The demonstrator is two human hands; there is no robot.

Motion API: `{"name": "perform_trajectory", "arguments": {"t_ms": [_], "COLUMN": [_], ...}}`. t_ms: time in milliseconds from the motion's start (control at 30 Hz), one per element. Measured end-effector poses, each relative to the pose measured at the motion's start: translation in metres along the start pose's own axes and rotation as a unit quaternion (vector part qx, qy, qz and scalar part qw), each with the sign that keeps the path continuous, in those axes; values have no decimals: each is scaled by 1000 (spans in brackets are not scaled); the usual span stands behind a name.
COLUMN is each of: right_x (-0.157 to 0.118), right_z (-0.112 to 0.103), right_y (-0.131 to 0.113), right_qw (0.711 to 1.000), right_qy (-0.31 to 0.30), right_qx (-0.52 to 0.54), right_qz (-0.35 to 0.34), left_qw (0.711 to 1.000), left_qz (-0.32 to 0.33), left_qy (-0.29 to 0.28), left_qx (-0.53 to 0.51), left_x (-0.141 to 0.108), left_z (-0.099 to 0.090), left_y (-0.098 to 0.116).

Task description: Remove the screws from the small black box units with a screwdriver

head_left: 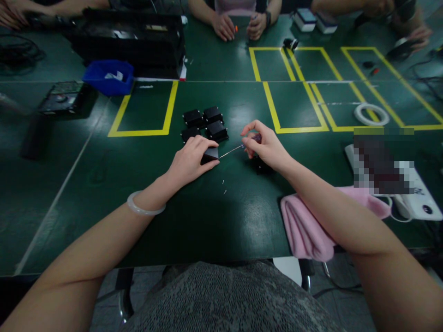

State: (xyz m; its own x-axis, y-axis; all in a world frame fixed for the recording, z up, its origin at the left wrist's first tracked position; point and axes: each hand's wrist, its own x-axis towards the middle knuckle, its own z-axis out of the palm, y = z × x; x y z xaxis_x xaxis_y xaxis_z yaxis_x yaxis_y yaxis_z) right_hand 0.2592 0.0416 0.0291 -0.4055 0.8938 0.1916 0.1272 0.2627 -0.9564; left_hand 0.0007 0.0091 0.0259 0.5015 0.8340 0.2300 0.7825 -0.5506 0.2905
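My left hand [189, 159] is closed around a small black box [210, 154], pressing it to the green table. Between the fingers of my right hand [265, 144] is a screwdriver [231, 151], its thin shaft slanting down to the left. Its tip meets the right edge of the box. Several similar black boxes [217, 130] sit in a cluster just beyond my left hand. Another dark piece [260, 165] lies partly hidden under my right hand. Two tiny screws [224, 192] rest on the table nearer to me.
A pink cloth [308, 226] lies beneath my right forearm, beside a white power bank [425, 193]. A tape roll [371, 114] is at right. A blue bin [108, 77] stands at far left before a long black case [131, 41]. Other people's hands [224, 26] work across the table.
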Motion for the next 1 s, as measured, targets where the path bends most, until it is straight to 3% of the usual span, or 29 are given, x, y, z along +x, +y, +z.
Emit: {"name": "perform_trajectory", "arguments": {"t_ms": [700,1000], "right_x": [0,0], "right_z": [0,0], "right_y": [-2,1], "right_qw": [1000,1000], "right_qy": [-7,-5], "right_qx": [-13,-1], "right_qz": [22,1], "left_qw": [1000,1000], "left_qz": [-4,-4], "left_qy": [-8,-7], "left_qx": [-2,-2], "left_x": [0,0], "left_z": [-1,-1], "left_y": [0,0]}}
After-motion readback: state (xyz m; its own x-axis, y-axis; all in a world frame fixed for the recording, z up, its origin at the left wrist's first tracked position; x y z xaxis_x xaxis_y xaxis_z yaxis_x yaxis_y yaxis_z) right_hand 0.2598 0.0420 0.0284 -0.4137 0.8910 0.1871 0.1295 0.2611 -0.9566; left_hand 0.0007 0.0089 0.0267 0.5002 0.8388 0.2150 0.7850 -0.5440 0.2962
